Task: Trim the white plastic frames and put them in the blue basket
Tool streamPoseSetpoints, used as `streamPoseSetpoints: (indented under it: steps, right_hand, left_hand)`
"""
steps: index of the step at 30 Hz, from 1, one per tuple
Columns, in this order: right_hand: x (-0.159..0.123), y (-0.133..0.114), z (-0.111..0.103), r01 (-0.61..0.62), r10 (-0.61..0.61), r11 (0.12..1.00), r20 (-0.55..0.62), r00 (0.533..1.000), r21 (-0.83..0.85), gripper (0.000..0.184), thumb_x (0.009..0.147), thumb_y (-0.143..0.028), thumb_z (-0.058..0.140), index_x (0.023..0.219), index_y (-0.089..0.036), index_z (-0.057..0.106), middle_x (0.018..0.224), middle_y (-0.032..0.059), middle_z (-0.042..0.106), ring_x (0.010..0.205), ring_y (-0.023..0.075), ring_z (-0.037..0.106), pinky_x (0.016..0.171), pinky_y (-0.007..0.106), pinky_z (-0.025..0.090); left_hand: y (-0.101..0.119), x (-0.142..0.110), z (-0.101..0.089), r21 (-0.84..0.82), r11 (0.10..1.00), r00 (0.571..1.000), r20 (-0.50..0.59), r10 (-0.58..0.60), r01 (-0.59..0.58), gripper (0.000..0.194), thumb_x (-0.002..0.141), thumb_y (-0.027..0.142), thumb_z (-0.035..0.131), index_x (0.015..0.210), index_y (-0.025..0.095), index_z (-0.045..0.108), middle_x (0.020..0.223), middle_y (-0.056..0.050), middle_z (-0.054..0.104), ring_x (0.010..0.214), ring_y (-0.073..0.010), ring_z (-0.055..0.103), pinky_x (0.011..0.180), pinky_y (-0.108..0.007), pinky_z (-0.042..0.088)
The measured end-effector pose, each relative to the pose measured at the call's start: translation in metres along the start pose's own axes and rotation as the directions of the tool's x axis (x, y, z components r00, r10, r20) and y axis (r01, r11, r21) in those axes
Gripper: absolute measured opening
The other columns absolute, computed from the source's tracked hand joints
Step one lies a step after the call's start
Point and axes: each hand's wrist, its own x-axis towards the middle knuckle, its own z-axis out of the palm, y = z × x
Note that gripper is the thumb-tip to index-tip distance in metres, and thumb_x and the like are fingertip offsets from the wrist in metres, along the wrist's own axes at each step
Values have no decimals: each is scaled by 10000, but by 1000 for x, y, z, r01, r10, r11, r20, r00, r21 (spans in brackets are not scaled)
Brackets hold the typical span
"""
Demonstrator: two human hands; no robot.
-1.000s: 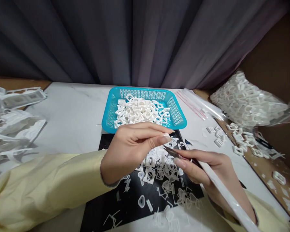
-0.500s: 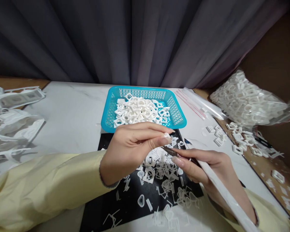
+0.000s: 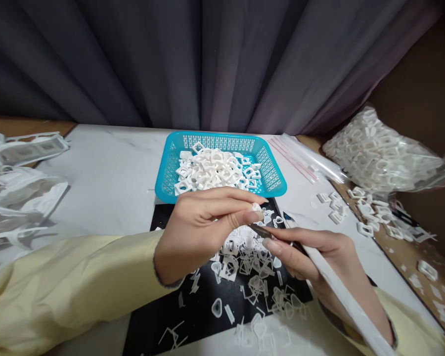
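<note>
My left hand (image 3: pixel 207 227) is closed in a pinch on a small white plastic piece (image 3: pixel 256 207), mostly hidden by the thumb and fingers. My right hand (image 3: pixel 319 262) grips a slim tool (image 3: pixel 335 284) with a pointed dark metal tip and a long white handle lying back over the hand. The tip is just below the left thumb; whether it touches the piece I cannot tell. Beneath both hands, a black mat (image 3: pixel 163 306) bears a heap of thin white plastic scraps (image 3: pixel 257 262) and several square white pieces with cut-out centres.
A blue plastic basket (image 3: pixel 163 185) of white pieces stands behind my hands. To the right are a clear bag (image 3: pixel 381 153) full of white pieces, a flat plastic bag (image 3: pixel 311 160) and loose pieces (image 3: pixel 378 215). White sheet-like plastic (image 3: pixel 29 193) is piled at left, with a grey curtain (image 3: pixel 193 64) behind.
The tool tip has shifted slightly left and toward the left thumb, with the right thumb following. My left hand keeps its pinch on the small white piece.
</note>
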Motion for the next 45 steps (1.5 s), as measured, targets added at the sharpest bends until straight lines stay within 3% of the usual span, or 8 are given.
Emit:
streamPoseSetpoints:
  steps: [13,17,25,32,45]
  right_hand:
    - [-1,2,-3,-18,16,999,55,998,44,219,775,-441,643,785,-246,741,518,-43,445,465,75,353,437,196,357]
    - [-1,5,-3,7,-8,997,10,1000,71,187,757,-415,672,787,-243,741,521,-45,432,474,67,322,422,185,324]
    - [3,2,-8,-15,21,998,-111,994,54,168,691,-403,727,757,-252,759,534,-33,559,475,70,361,443,194,349]
    - [4,4,-10,6,-3,999,56,998,-53,214,756,-442,664,773,-243,741,575,-25,539,507,82,362,451,201,343]
    - [5,9,-12,45,-36,993,83,996,-106,227,785,-453,629,755,-246,720,575,-20,496,512,93,334,441,212,326]
  left_hand:
    - [-3,-2,1,8,999,999,5,32,-32,133,766,105,673,743,212,748,876,23,754,796,-119,694,779,-191,549]
    - [-3,-2,0,8,999,999,10,31,-31,120,772,105,666,753,187,752,868,12,755,788,-106,694,774,-161,542]
    - [-3,1,1,5,998,998,5,64,-64,98,758,70,667,748,106,758,831,-39,761,759,-88,696,758,-97,522]
    - [-4,0,1,14,998,998,21,59,-59,98,772,91,660,763,95,758,836,-46,758,770,-84,694,773,-82,511]
    - [-9,-3,3,53,993,994,30,108,-109,93,768,85,667,751,107,755,848,-49,756,766,-101,696,756,-124,529]
